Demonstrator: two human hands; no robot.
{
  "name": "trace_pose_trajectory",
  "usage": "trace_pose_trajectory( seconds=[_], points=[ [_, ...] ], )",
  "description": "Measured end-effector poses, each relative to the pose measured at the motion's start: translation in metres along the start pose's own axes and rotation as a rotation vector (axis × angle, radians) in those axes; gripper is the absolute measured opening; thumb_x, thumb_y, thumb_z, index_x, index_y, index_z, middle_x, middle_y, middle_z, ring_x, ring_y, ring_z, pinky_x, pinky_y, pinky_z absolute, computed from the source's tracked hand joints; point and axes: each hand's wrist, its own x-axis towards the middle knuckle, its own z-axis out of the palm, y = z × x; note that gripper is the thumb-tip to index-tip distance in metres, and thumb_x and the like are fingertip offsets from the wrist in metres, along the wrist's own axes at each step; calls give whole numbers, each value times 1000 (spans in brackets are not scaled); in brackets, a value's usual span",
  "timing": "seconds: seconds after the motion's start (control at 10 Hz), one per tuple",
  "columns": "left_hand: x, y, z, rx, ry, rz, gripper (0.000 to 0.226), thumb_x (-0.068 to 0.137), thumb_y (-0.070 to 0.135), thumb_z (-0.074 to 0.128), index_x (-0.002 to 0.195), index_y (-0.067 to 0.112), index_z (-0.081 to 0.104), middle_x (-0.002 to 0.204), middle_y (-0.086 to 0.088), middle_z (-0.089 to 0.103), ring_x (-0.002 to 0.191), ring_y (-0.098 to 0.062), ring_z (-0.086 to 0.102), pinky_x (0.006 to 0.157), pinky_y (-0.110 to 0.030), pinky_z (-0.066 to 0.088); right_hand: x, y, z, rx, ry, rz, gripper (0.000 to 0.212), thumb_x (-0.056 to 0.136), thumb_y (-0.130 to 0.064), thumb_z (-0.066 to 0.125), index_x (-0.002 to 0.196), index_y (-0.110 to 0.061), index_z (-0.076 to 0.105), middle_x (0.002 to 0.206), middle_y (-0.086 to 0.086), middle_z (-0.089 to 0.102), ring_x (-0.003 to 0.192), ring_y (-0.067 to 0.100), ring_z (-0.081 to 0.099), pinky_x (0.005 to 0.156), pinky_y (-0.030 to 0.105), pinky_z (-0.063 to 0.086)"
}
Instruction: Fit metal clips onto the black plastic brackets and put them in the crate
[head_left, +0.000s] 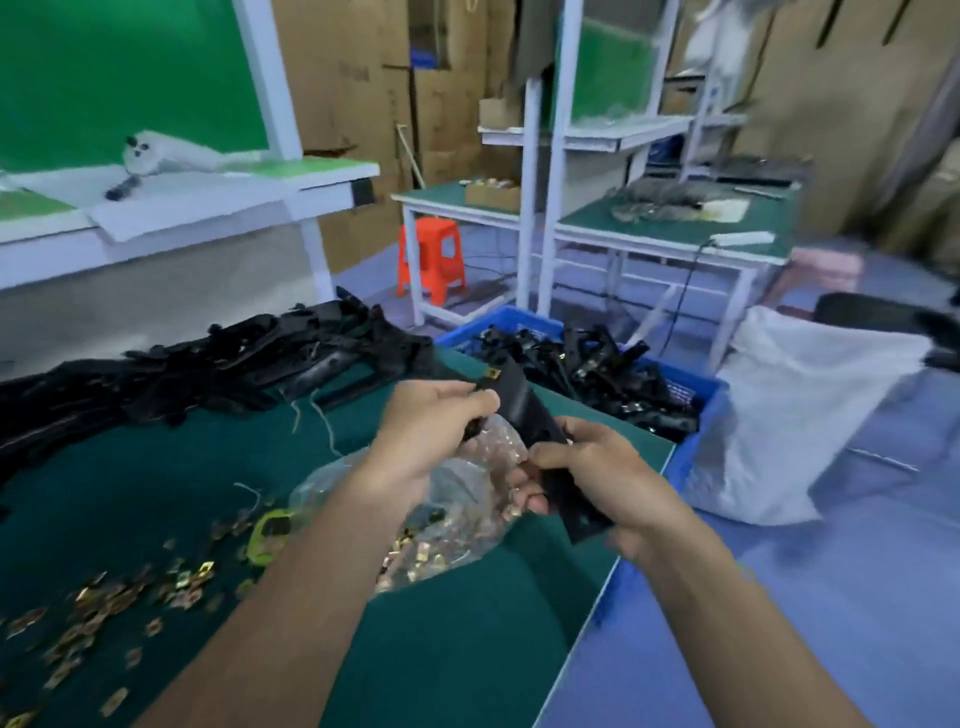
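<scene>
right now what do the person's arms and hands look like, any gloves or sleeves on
No gloves and no sleeves. The left hand and right hand are bare, fingers uncovered. The left forearm and right forearm are bare down to the edge of the picture. No watch, wristband or ring shows, though the picture is a little blurred.

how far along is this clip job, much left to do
Done: the blue crate already holds a heap of black brackets, some showing metal clips. In hand: the left hand and right hand grip one bracket with a clip at its far end. Left: a big pile of brackets on the green table, plus loose clips and a bag of clips.
</scene>
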Motion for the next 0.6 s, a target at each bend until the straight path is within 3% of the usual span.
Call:
trace_pose_trajectory(
  seconds=[0.1,0.2,0.3,0.4,0.5,0.6],
  points=[
    [30,8,59,-31,-95,-167,18,88,8,73,81,-8,71,60,-10,66,39,-11,53,41,-18,44,13,5,-46,94,137,109,11,94,6,52,105,6,55,83,31,66,58,32,62,48,31,52],
    [68,23,94,-290,-185,-284,13,96,2,63,83,1,62,59,-8,65,48,-8,61,45,-16,49,58,-18,-72,187,203,178,13,97,1,48,104,10,55,76,28,68,48,28,62,43,28,49],
    [104,49,100,-517,-214,-278,45,96,26,70,130,0,56,131,-17,62,122,-25,61,97,-34,54,125,-72,-84,299,252,117,23,104,-23,50,106,-1,55,90,20,66,78,32,69,68,42,62],
    [126,56,88,-457,-159,-266,63,91,34,75,141,6,50,155,-15,44,144,-27,41,118,-44,37,176,-96,-88,141,377,148,38,104,-42,50,116,-6,48,105,19,56,91,38,61,81,56,57],
    [122,47,61,-279,-108,-104,18,92,25,73,108,19,71,128,3,67,126,-13,56,111,-38,43,192,-71,-71,-33,455,117,16,99,-27,51,94,-12,51,85,15,56,66,25,54,61,33,46],
    [108,26,35,-184,-28,-8,16,90,11,72,97,22,81,108,6,77,112,-9,65,98,-32,50,191,-17,-49,-108,376,62,11,89,-10,61,80,-8,67,81,18,71,67,24,61,54,27,41]
  ],
)
